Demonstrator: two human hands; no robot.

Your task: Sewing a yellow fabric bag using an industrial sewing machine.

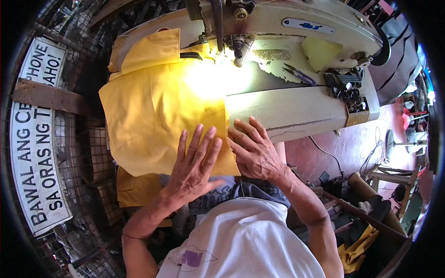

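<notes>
A large yellow piece of fabric [143,116] lies over the left part of the sewing table and hangs past its near edge. My left hand [194,162] rests flat on its lower right part, fingers outstretched and slightly apart. At the fabric's right edge is my right hand [257,150], its fingers spread and a little bent, their tips by the edge and the tabletop; its thumb is hidden. Beyond both hands stands a sewing machine [269,21]. Bright light washes out the fabric around its needle area.
Thread snips [299,74] lie on the worn tabletop [278,109] to the right, near a cluster of dark metal parts [345,88]. Another yellow piece [155,48] sits at the back left. Wire mesh with a white sign [34,153] borders the left side.
</notes>
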